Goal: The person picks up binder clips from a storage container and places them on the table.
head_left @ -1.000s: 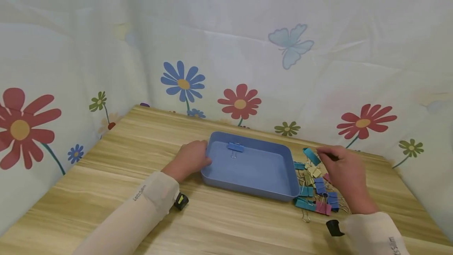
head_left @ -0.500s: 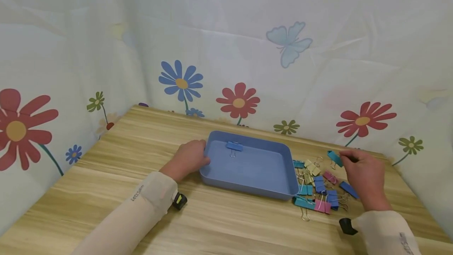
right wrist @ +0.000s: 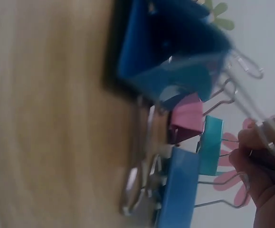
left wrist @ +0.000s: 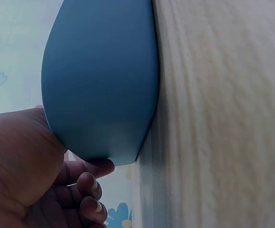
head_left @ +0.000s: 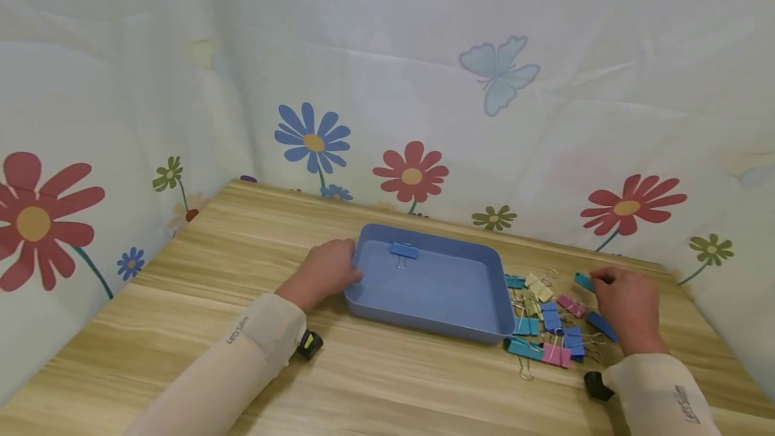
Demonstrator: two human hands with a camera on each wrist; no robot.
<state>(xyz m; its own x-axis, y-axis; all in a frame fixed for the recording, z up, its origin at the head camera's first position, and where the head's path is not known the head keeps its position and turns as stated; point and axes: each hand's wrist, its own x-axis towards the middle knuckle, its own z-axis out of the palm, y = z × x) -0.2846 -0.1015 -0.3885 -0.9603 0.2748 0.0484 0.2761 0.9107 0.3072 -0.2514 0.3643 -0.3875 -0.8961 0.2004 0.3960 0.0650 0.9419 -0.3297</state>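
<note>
My left hand [head_left: 321,273] grips the left end of a shallow blue tray [head_left: 424,328]; in the left wrist view the fingers [left wrist: 87,187] curl at the tray's end wall [left wrist: 99,85]. One blue binder clip [head_left: 404,250] lies inside, near the far left corner. Right of the tray, my right hand [head_left: 626,305] pinches a teal binder clip [head_left: 584,281] by its wire handle, low over the table. The right wrist view shows this teal clip [right wrist: 211,145] beyond several nearer clips. Whether it touches the table I cannot tell.
Against the tray's right side lies a pile of binder clips: teal [head_left: 525,348], pink [head_left: 557,355], yellow [head_left: 539,288] and blue [head_left: 551,317]. A separate blue clip [head_left: 601,325] sits beside my right hand. A flowered curtain [head_left: 387,86] borders the wooden table [head_left: 375,382] at the back.
My right hand has carried the teal clip rightward away from the pile, then lowered it slightly. The pink and blue clips behind it came into sight. My left hand stays on the tray.
</note>
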